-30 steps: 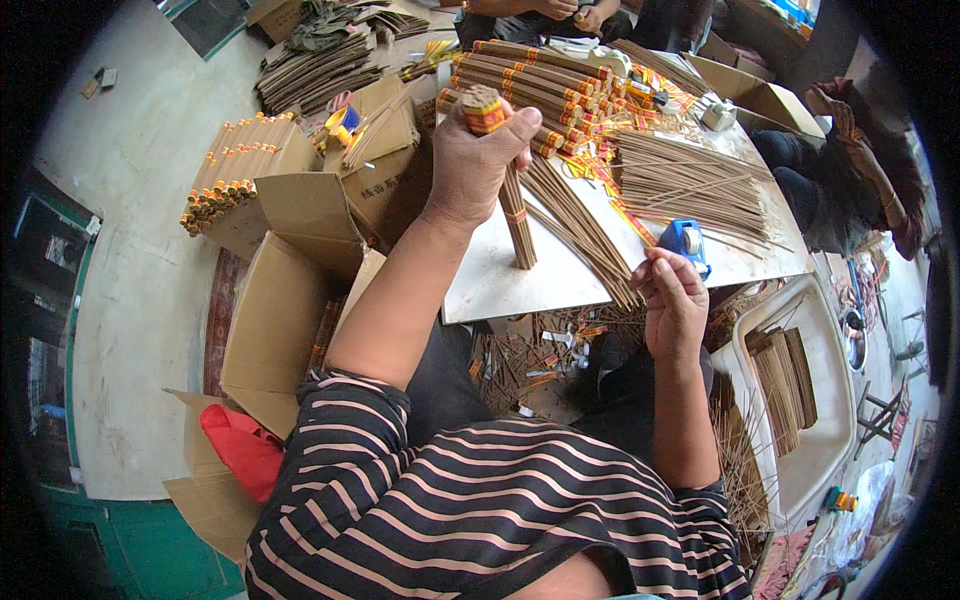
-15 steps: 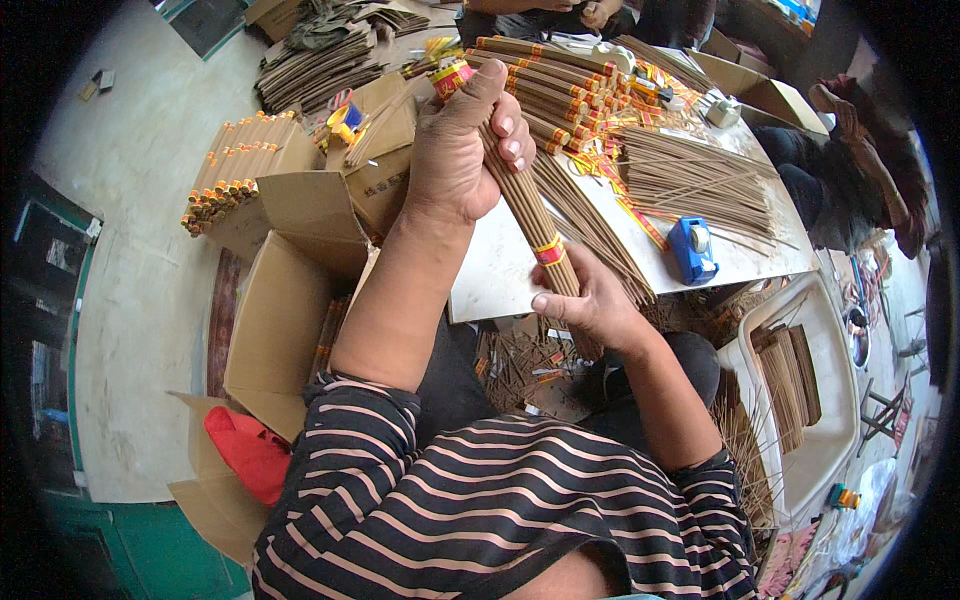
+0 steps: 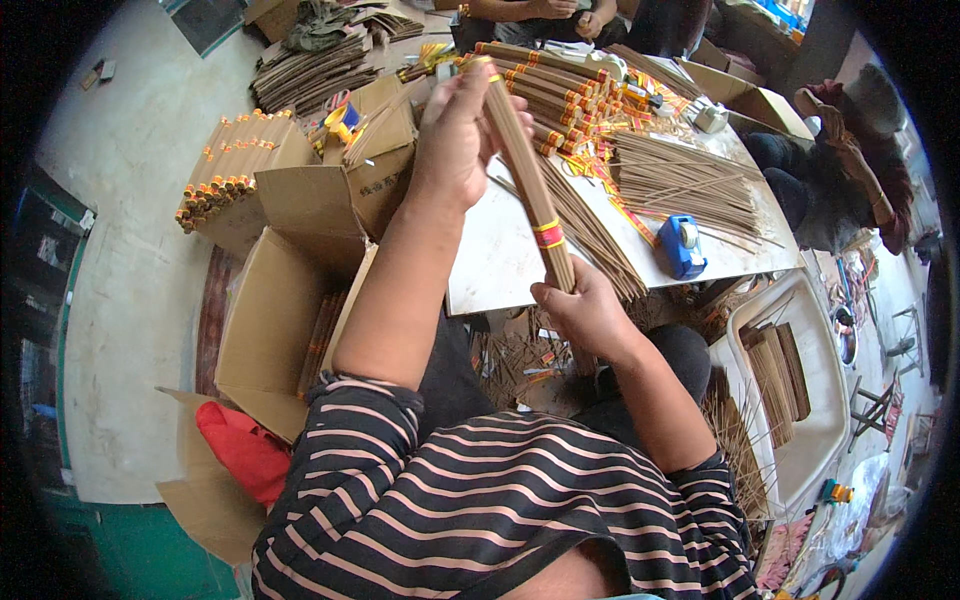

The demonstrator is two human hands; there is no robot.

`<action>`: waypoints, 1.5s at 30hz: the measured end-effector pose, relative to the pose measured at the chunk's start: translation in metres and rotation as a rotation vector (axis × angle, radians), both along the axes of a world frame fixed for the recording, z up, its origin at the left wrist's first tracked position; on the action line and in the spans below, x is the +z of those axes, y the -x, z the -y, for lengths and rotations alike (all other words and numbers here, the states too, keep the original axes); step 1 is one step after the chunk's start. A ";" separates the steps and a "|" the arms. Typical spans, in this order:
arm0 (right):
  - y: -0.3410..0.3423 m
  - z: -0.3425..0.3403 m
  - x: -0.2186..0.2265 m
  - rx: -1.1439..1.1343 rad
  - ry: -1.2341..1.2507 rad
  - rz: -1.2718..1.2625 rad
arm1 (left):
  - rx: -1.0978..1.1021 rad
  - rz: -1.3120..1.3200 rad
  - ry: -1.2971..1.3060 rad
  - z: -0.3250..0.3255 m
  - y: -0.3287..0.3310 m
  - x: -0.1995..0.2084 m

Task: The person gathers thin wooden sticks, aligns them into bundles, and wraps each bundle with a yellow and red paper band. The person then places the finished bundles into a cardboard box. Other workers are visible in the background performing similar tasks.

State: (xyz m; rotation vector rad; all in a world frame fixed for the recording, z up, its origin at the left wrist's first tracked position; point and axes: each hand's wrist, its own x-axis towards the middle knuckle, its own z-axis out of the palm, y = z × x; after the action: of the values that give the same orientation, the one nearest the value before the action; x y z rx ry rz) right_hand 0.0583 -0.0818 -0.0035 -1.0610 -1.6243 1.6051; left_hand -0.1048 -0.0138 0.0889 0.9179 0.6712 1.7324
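One stick bundle (image 3: 527,172), left fingers (image 3: 466,98) near top, right fingers (image 3: 553,299) at bottom

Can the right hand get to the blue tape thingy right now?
Probably yes: the blue tape dispenser stands near the right hand, with only loose sticks lying low between. But that hand holds the stick bundle, so it would likely have to let go first.

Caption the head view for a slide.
Left hand and right hand hold a banded bundle of thin brown sticks at a white table.
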 end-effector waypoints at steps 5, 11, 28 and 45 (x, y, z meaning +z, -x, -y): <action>-0.022 0.000 0.033 0.030 0.286 -0.214 | 0.737 -1.411 -0.706 0.033 0.005 -0.035; -0.026 0.013 0.058 0.377 0.499 -0.328 | 0.468 -1.553 -1.098 0.057 -0.007 -0.050; -0.013 -0.028 -0.013 -0.120 -0.021 -0.236 | 0.222 -0.598 -0.033 0.011 0.005 -0.094; 0.029 0.003 0.005 -0.055 -0.149 0.200 | -0.059 0.010 0.090 0.017 0.012 -0.023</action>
State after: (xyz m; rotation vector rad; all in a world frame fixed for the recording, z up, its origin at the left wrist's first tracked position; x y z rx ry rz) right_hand 0.0296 -0.0849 0.0015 -1.2064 -1.7980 1.3548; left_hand -0.1163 -0.0305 0.0663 0.8578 0.7025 1.6406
